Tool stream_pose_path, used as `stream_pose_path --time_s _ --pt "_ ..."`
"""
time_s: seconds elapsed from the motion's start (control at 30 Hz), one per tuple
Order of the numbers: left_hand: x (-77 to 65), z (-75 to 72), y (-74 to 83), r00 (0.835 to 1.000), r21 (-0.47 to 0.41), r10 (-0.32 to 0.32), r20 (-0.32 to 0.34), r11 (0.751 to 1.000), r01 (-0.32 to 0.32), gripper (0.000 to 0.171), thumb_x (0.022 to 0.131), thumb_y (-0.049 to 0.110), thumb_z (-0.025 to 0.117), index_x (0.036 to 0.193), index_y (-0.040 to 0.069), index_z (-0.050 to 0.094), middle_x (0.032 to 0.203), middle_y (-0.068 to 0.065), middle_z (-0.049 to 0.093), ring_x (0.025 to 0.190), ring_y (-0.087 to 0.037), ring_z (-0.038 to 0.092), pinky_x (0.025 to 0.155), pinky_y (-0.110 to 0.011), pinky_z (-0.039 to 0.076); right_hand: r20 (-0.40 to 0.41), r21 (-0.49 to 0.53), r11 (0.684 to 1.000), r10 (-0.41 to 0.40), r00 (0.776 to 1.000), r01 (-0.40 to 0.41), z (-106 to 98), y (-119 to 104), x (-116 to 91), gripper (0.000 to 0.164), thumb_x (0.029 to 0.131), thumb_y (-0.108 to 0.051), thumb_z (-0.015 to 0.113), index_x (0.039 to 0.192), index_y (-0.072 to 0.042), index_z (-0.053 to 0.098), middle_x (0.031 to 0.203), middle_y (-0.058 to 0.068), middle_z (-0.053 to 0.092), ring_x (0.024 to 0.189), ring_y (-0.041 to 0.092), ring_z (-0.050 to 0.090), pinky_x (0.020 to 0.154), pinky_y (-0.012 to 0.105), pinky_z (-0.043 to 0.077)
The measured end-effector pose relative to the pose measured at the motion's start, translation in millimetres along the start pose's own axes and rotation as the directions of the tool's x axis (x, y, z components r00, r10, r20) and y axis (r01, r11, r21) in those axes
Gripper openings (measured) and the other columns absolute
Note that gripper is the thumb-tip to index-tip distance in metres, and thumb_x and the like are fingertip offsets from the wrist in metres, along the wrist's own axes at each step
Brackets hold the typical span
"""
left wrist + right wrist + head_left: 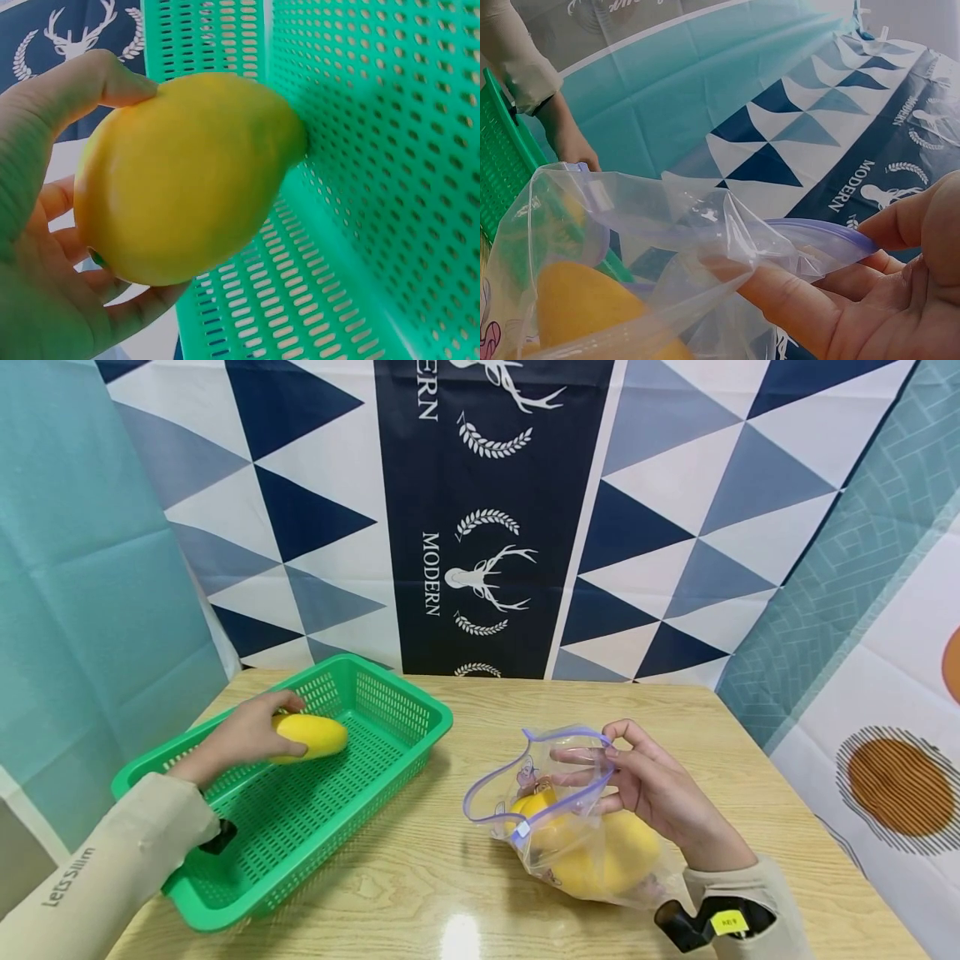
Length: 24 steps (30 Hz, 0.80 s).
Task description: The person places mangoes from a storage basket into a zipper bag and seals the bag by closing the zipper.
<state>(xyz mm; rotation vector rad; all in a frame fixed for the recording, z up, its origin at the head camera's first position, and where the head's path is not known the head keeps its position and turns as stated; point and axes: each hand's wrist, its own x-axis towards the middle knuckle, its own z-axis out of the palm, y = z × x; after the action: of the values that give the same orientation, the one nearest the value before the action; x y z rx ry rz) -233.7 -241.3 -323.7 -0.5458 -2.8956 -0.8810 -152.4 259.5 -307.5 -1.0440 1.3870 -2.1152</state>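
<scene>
My left hand (pixel 258 735) grips a yellow mango (pixel 318 737) over the green plastic basket (pixel 300 810). Seen from the left wrist, the mango (pixel 187 180) has a small green spot at one end, with the thumb on one side and fingers beneath. On the right, a clear zip bag (pixel 536 852) with a purple seal lies on the table, its mouth spread wide. My right hand (pixel 667 793) pinches the bag's rim between thumb and fingers. Inside the bag sit yellow fruits (pixel 607 856), partly blurred by the plastic; one fruit (pixel 592 307) shows orange-yellow in the right wrist view.
The basket stands at the left of a light wooden table (pixel 405 877), its raised walls around my left hand. A patterned cloth (pixel 315 518) hangs behind the table's back edge. Another cloth with round prints (pixel 900 785) hangs along the right side.
</scene>
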Motion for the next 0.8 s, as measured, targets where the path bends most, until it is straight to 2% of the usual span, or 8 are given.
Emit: stream_pose_path --time_s 0.27,0.5,0.63,0.8 --pt "0.8 0.9 8.6 0.999 -0.157 -0.046 -0.005 0.987 0.045 0.057 0.080 0.019 0.082 0.126 -0.004 0.056 0.124 -0.026 0.056 0.102 -0.037 0.061 0.073 -0.033 0.055 0.032 0.001 1.000 -0.019 0.999 0.019 0.1 -1.1 0.1 0.031 0.106 0.001 0.012 0.118 -0.009 0.039 0.140 0.020 0.055 0.123 0.036 0.056 0.087 0.041 0.055" --pt "1.3 -1.5 19.0 0.997 -0.310 -0.075 -0.020 0.948 0.065 0.054 0.083 0.015 0.080 0.127 -0.004 0.055 0.127 -0.024 0.052 0.103 -0.032 0.058 0.072 -0.027 0.055 -0.014 -0.025 1.000 0.001 1.000 -0.001 0.1 -0.9 -0.7 0.027 0.107 0.001 0.013 0.115 -0.008 0.037 0.138 0.017 0.057 0.121 0.035 0.058 0.085 0.041 0.055" --pt "1.3 -3.5 26.5 0.996 -0.380 -0.071 -0.051 0.924 0.046 0.055 0.084 0.013 0.079 0.129 -0.005 0.053 0.127 -0.022 0.052 0.104 -0.028 0.054 0.075 -0.024 0.055 -0.002 -0.013 1.000 -0.005 1.000 0.005 -0.3 -1.0 -1.1 0.028 0.107 0.001 0.012 0.115 -0.008 0.037 0.139 0.018 0.057 0.121 0.035 0.057 0.086 0.042 0.054" --pt "1.2 -4.1 37.7 0.995 -0.410 -0.029 -0.095 0.912 -0.012 0.053 0.085 0.012 0.079 0.128 -0.004 0.054 0.125 -0.019 0.055 0.099 -0.019 0.054 0.075 -0.023 0.054 0.033 -0.005 1.000 -0.025 0.999 0.026 -0.4 -1.2 -0.5 0.032 0.106 0.002 0.011 0.118 -0.008 0.039 0.140 0.020 0.055 0.123 0.036 0.056 0.087 0.042 0.055"
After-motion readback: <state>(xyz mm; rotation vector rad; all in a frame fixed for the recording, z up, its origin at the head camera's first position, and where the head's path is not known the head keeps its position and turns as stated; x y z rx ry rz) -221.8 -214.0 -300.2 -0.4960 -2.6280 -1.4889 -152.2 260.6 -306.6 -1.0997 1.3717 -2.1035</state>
